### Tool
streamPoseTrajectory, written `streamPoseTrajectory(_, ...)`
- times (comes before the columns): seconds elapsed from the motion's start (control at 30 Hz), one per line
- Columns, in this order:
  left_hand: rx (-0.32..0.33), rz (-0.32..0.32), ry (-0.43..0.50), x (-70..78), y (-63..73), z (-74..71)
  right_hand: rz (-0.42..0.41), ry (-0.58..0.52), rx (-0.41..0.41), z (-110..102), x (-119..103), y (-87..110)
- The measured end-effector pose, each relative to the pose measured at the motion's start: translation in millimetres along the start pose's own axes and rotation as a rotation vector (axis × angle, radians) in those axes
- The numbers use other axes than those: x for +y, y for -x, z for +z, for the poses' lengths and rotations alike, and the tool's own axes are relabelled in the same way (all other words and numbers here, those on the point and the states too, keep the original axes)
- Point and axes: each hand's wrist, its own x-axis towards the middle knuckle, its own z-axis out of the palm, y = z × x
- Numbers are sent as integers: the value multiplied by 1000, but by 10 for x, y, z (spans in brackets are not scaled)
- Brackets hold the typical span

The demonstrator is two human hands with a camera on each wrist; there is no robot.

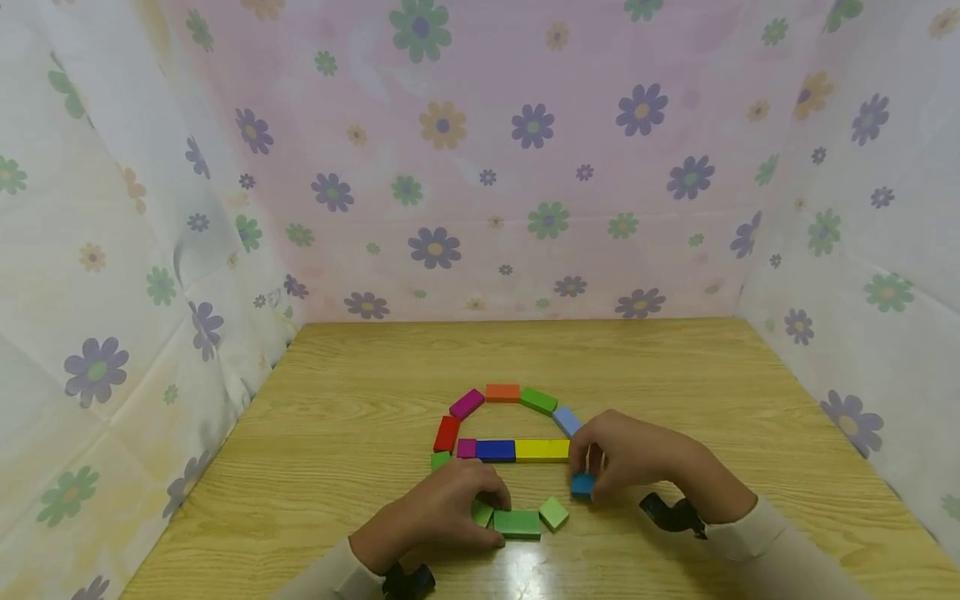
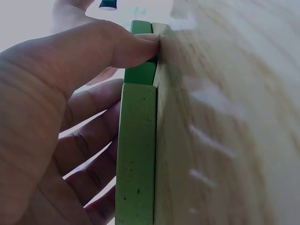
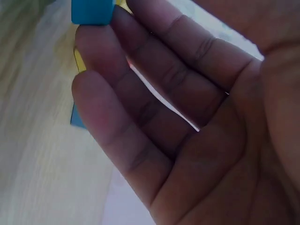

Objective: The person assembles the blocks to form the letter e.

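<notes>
My left hand [image 1: 446, 504] lies low over the table at the front of a block layout. Its thumb and fingers pinch a green block [image 1: 517, 524] at its left end. A light green block [image 2: 136, 154] sits against that one, partly under the hand. Another light green block [image 1: 554, 513] stands tilted at the green block's right end. To the right, my right hand [image 1: 637, 457] holds a small blue block [image 1: 582, 486] between thumb and fingertips. In the right wrist view the blue block [image 3: 93, 11] shows at the fingertips.
Red [image 1: 447, 434], magenta [image 1: 467, 404], orange [image 1: 502, 393], green [image 1: 538, 400] and light blue [image 1: 567, 422] blocks form an arch. Across its middle runs a row of magenta, dark blue [image 1: 496, 451] and yellow [image 1: 542, 451] blocks. Flowered cloth [image 1: 480, 167] encloses the wooden table [image 1: 360, 375].
</notes>
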Motion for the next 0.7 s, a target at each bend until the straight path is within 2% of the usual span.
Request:
streamPoseTrajectory(0.27, -7, 1, 3, 12, 7, -9, -14, 15, -24, 171, -54, -76)
streamPoseTrajectory(0.4, 0, 21, -8, 13, 9, -13, -8, 3, -26, 204, -61, -91)
streamPoseTrajectory(0.7, -8, 5, -1, 6, 3, -17, -3, 16, -13, 217, -55, -110)
